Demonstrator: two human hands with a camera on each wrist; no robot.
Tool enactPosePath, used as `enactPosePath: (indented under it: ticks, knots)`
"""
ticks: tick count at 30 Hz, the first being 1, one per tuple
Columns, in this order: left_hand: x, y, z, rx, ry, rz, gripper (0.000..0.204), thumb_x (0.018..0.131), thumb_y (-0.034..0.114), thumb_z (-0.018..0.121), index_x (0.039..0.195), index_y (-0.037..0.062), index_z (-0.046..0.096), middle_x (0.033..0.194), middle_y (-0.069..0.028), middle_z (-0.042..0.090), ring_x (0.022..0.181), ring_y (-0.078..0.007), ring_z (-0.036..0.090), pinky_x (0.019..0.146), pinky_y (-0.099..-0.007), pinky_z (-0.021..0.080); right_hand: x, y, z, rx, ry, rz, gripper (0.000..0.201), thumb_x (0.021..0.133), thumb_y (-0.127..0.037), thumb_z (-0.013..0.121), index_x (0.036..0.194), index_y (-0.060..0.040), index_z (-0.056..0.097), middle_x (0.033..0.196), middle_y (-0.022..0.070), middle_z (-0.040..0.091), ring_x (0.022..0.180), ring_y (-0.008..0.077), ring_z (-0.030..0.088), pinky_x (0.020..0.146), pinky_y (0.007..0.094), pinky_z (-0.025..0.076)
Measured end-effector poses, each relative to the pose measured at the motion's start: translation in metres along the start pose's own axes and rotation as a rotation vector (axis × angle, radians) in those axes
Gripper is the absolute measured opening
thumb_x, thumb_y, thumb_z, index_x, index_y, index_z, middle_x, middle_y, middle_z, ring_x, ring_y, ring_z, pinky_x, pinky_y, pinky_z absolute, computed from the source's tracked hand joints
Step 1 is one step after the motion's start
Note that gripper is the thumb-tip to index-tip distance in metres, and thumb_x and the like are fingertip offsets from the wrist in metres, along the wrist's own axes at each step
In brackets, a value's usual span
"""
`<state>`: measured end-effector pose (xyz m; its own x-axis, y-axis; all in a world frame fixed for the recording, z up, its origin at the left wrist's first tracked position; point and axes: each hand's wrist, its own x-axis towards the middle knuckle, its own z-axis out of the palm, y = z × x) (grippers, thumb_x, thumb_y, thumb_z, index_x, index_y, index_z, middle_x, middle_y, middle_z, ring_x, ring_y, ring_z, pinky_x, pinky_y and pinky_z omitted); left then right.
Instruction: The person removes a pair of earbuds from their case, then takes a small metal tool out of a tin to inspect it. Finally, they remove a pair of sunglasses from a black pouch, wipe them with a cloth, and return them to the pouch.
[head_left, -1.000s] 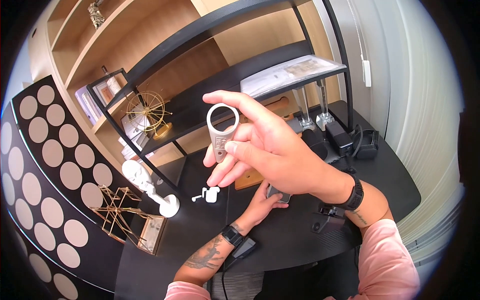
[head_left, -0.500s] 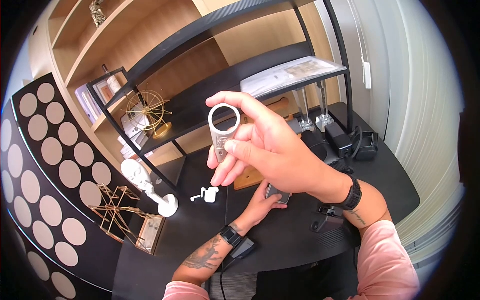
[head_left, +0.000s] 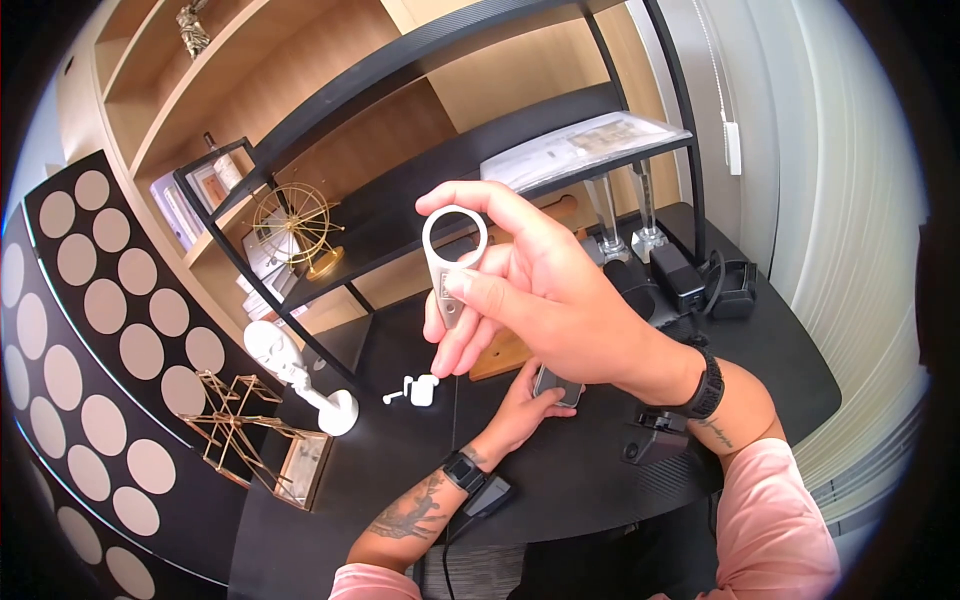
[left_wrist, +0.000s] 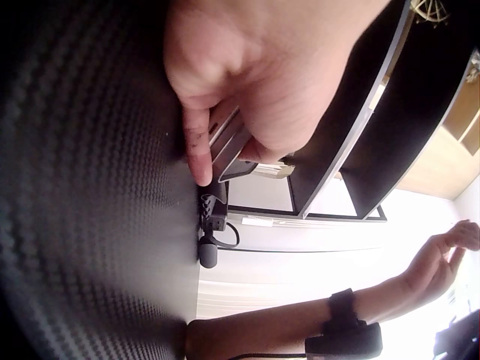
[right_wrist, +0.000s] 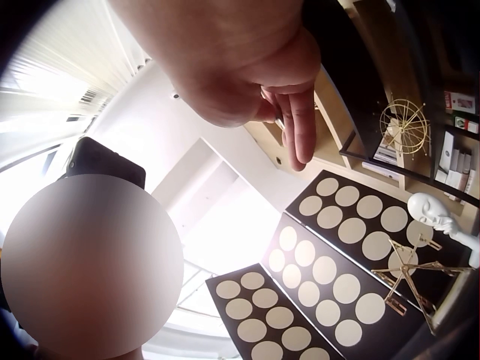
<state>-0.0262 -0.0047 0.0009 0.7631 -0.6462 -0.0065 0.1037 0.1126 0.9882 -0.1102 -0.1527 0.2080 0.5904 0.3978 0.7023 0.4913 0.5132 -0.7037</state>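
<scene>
Two bare hands are at work. The right hand (head_left: 550, 295), raised above the table, pinches a matt grey, metal-looking tag with a round open ring and a tapering flat handle (head_left: 444, 270). Its thumb presses on the front of the handle just below the ring, with fingers behind. The ring stands upright above the thumb, and the forefinger arches round behind it, its tip near the ring's upper edge. The handle's narrow end, pierced by a small round hole, sticks out below the thumb; a raised rectangular pattern is partly covered. In the right wrist view the fingers and palm mostly hide the tag.

The left hand (head_left: 515, 412) grips a slim grey slab with rounded corners and straight edges (head_left: 565, 392), low at the black table with a woven, ribbed texture (left_wrist: 105, 217); thumb and fingers lie on opposite sides of it. Beyond the slab lies a smooth orange-brown wooden board (head_left: 498, 362), partly hidden by the right hand. Small glossy white pieces with rounded forms (head_left: 423, 392) lie left of the board, near a smooth white sculpted head (head_left: 272, 350).
</scene>
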Motion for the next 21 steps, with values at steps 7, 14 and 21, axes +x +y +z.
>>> enactPosePath:
  ticks: [7, 14, 21]
  knots:
    - [-0.0007, 0.0048, 0.0026, 0.012, -0.007, -0.009, 0.057, 0.089, -0.001, 0.049, 0.140, 0.0070, 0.024, 0.124, -0.0143, 0.050, 0.112, -0.0250, 0.056, 0.083, -0.0366, 0.055, -0.0010, -0.0011, -0.0022, 0.029, 0.013, -0.023, 0.041, 0.095, -0.006, 0.046, 0.133, -0.0063, 0.029, 0.081, 0.0172, 0.061, 0.063, 0.0214, 0.067, 0.056, 0.0273, 0.056]
    - [-0.0017, 0.0076, 0.0054, 0.023, 0.005, -0.009, 0.058, 0.089, -0.001, 0.049, 0.140, 0.0063, 0.024, 0.124, -0.0150, 0.050, 0.112, -0.0258, 0.056, 0.083, -0.0365, 0.054, 0.0010, 0.0030, -0.0046, 0.031, 0.063, -0.064, 0.040, 0.094, -0.005, 0.047, 0.131, -0.0060, 0.030, 0.081, 0.0172, 0.062, 0.060, 0.0212, 0.067, 0.054, 0.0278, 0.056]
    - [-0.0003, 0.0073, 0.0056, 0.019, 0.000, -0.006, 0.060, 0.089, -0.002, 0.049, 0.142, 0.0063, 0.022, 0.124, -0.0152, 0.050, 0.112, -0.0258, 0.056, 0.083, -0.0364, 0.054, 0.0011, 0.0045, -0.0036, 0.029, 0.040, -0.057, 0.048, 0.095, -0.004, 0.045, 0.138, -0.0073, 0.023, 0.095, 0.0202, 0.061, 0.076, 0.0231, 0.068, 0.067, 0.0303, 0.058]
